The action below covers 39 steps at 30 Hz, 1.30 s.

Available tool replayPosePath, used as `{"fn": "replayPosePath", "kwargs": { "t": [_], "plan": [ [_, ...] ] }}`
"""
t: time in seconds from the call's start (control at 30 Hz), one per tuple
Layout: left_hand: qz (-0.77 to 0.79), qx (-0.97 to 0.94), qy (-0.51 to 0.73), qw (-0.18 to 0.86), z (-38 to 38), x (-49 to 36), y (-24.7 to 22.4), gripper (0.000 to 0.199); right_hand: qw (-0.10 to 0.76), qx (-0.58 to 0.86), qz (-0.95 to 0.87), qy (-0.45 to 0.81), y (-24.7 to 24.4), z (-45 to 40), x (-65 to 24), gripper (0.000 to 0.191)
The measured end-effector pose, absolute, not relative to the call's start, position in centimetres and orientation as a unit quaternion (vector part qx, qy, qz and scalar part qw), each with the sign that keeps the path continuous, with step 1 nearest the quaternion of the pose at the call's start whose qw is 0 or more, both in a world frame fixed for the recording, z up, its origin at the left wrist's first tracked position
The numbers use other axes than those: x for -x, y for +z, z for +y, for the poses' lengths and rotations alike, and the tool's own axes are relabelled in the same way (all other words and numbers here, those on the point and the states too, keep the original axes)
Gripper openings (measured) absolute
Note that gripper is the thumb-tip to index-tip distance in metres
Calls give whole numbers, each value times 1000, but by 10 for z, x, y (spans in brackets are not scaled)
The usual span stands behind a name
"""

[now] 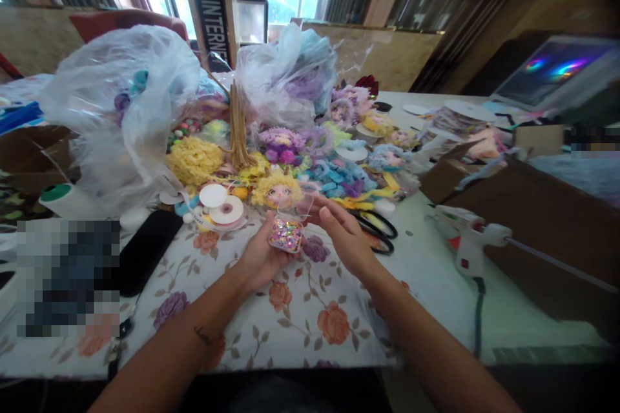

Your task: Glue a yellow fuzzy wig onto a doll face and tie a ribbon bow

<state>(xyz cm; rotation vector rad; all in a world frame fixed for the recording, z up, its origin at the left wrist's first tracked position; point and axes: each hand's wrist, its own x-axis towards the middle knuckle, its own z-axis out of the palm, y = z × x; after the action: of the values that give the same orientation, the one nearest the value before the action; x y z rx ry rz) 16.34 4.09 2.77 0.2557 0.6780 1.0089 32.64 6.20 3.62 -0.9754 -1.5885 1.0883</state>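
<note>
In the head view my left hand (pixel 265 253) grips a small clear plastic box (pixel 285 236) from its left side and below. Multicoloured, shiny sequin-like bits fill the box, and its transparent lid (pixel 295 206) stands raised at the back. My right hand (pixel 346 235) is at the lid's right edge, fingers stretched out and thumb apart; whether the fingertips touch the lid is hard to tell. Just behind the box lies a doll face with curly yellow yarn hair (pixel 277 192). Black-handled scissors (pixel 380 229) are partly hidden behind my right hand.
White ribbon spools (pixel 227 210) and a black phone (pixel 151 251) lie to the left on the floral cloth (pixel 290 335). A white glue gun (pixel 467 242) leans by a cardboard box (pixel 547 239) on the right. Yarn pieces and plastic bags (pixel 130 103) crowd the back.
</note>
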Motion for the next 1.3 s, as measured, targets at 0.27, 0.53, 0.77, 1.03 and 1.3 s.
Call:
{"fn": "replayPosePath", "kwargs": {
  "t": [0.27, 0.53, 0.77, 1.03, 1.3],
  "plan": [
    [269, -71, 508, 815, 43, -162, 28, 48, 389, 274, -877, 66, 40, 43, -321, 25],
    [237, -242, 466, 817, 35, -161, 20, 18, 379, 319, -865, 78, 28, 47, -317, 21],
    [303, -237, 445, 809, 36, -161, 20, 24, 367, 329, -859, 136, 27, 43, -318, 29],
    [256, -243, 428, 832, 35, -162, 19, 46, 363, 447, -816, 48, 64, 63, -356, 22],
    [311, -260, 484, 775, 39, -160, 17, 33, 94, 821, -561, -54, 110, 151, -495, 23]
  ]
}}
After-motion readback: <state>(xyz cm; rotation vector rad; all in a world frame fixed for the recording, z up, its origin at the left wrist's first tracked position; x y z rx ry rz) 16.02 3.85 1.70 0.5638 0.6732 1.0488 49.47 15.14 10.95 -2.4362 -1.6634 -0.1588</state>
